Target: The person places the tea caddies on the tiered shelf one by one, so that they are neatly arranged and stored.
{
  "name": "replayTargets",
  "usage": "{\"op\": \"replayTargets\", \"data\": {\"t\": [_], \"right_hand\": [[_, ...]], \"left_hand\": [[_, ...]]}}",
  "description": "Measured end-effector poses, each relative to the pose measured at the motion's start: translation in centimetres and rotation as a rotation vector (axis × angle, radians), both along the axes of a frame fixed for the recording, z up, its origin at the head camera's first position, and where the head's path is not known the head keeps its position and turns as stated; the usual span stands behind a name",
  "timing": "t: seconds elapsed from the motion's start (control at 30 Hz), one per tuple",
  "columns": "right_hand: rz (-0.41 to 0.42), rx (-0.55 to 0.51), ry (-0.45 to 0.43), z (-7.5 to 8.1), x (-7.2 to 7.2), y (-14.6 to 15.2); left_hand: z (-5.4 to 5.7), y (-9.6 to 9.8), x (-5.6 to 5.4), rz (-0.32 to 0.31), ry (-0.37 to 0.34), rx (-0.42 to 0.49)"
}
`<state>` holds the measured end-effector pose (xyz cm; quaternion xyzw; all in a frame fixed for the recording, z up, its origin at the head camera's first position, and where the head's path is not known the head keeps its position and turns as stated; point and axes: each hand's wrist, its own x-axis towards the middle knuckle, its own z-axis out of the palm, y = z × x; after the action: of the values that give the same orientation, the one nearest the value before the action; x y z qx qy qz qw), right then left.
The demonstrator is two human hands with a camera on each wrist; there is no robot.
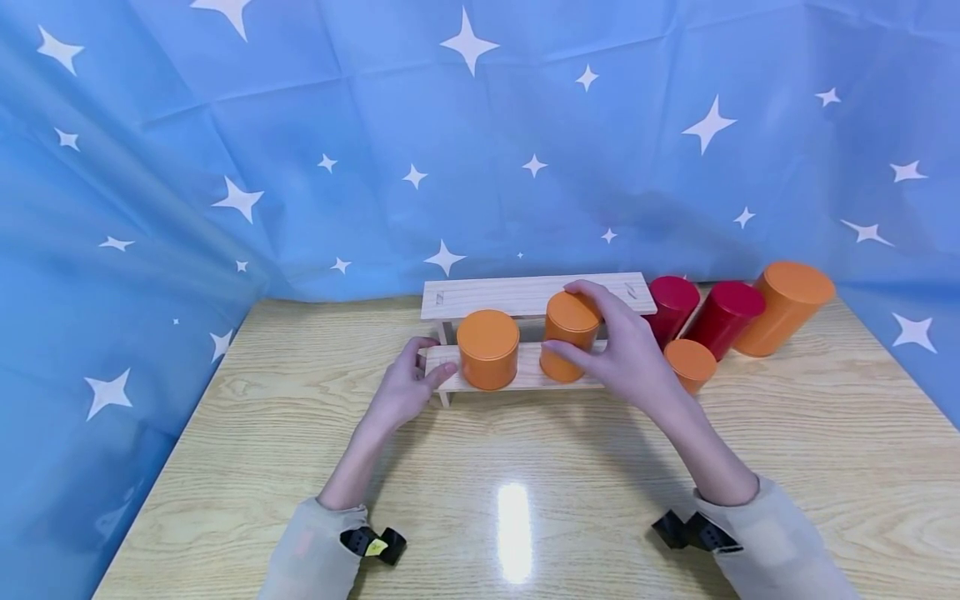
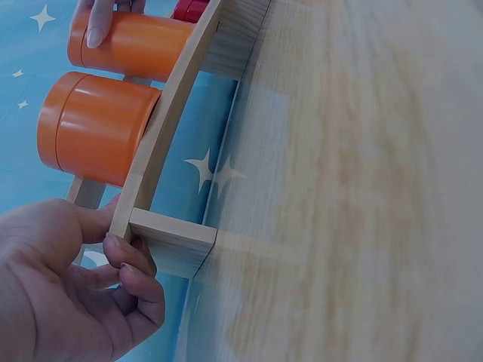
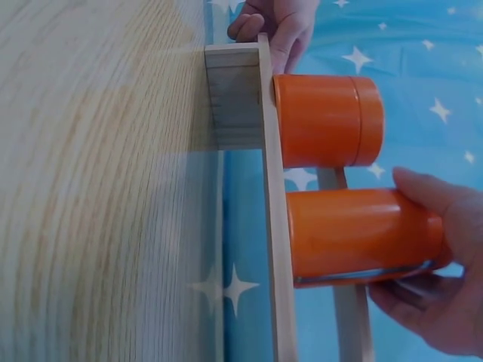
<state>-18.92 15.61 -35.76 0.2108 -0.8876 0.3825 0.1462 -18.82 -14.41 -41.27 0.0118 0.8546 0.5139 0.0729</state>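
Observation:
A two-tier wooden shelf [image 1: 536,293] stands at the back of the table. My left hand [image 1: 405,385] pinches the left end of its lower board [image 2: 162,143], thumb on top and fingers curled beneath. On that board a short, wide orange canister [image 1: 488,354] stands upright, just right of the left hand. Further right, my right hand [image 1: 628,350] grips a taller, narrower orange canister [image 1: 567,367] near its lid, thumb and fingers on opposite sides. In the right wrist view the base of this taller canister [image 3: 347,234] meets the lower board.
Right of the shelf stand two red canisters [image 1: 672,302], a small orange canister [image 1: 690,364] and a large orange canister [image 1: 787,308], close together. A blue star-patterned cloth [image 1: 390,117] hangs behind the wooden table [image 1: 585,500].

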Motion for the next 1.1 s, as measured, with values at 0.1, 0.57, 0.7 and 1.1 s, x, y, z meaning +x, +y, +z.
{"op": "replayTargets", "data": {"t": [0.1,0.57,0.7,1.1], "right_hand": [[0.002,-0.005,-0.003,0.0,0.0,0.0],[0.006,-0.013,0.033,-0.2,0.1,-0.1],[0.011,-0.015,0.052,0.2,0.4,0.1],[-0.047,-0.073,0.099,1.6,1.1,1.4]], "left_hand": [[0.0,0.0,0.0,0.001,-0.003,-0.003],[0.0,-0.1,0.0,-0.008,0.007,0.018],[-0.1,-0.1,-0.1,-0.01,0.009,0.021],[0.0,-0.1,0.0,-0.005,0.016,0.022]]}}
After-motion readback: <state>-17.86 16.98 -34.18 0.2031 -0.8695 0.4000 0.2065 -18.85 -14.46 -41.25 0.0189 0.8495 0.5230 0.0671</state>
